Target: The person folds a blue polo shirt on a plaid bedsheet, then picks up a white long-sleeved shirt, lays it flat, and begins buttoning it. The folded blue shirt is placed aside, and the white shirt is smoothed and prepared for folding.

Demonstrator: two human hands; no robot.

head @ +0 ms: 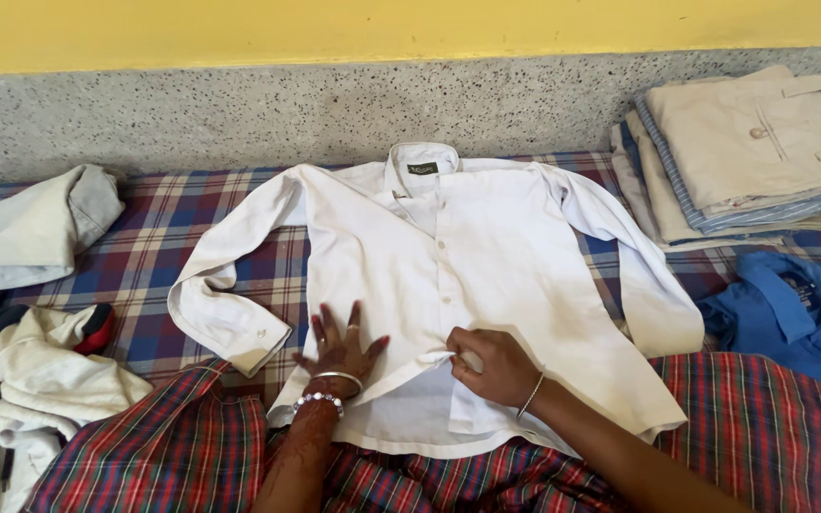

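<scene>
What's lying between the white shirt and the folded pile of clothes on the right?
Only bare checked cloth lies between the white shirt and the folded pile, seen from the head camera.

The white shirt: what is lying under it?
Under the white shirt lies a checked cloth, seen around the sleeves. The hem rests on the person's checked lap. Whatever is beneath the middle of the shirt is covered.

Our left hand lies flat on the shirt, our right hand just beside it. Beyond our fingertips lies the collar; folded clothes sit far right.
</scene>
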